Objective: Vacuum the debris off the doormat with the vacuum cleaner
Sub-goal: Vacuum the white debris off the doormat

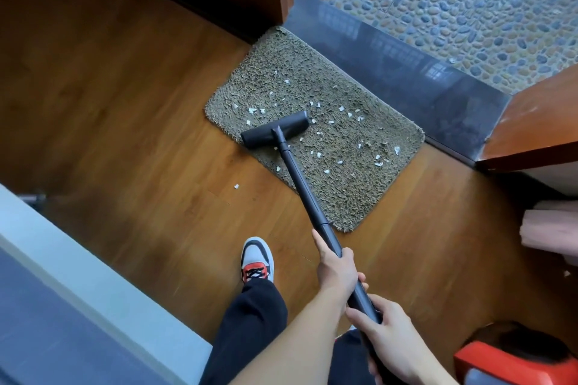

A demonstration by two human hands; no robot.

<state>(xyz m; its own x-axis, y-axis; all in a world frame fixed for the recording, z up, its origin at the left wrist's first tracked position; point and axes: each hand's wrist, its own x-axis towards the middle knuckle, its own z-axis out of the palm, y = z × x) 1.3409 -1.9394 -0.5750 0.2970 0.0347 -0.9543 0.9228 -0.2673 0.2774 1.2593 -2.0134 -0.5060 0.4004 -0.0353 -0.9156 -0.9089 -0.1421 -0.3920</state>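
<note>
White debris (342,108) litters most of the doormat (312,72); the vacuum head (275,129) rests on its near left edge. The left hand (336,270) and right hand (389,342) curl their fingers (348,257) round the tube (300,178). Cleaning looks barely begun.

Olive-grey shaggy rectangular doormat (281,84) lies flat, one long edge against the dark stone threshold (391,66). White paper scraps (341,108) are scattered over it. The vacuum cleaner's black floor head (275,129) rests on the mat's edge opposite the threshold, with the black tube (300,178) slanting away from the threshold.
</note>
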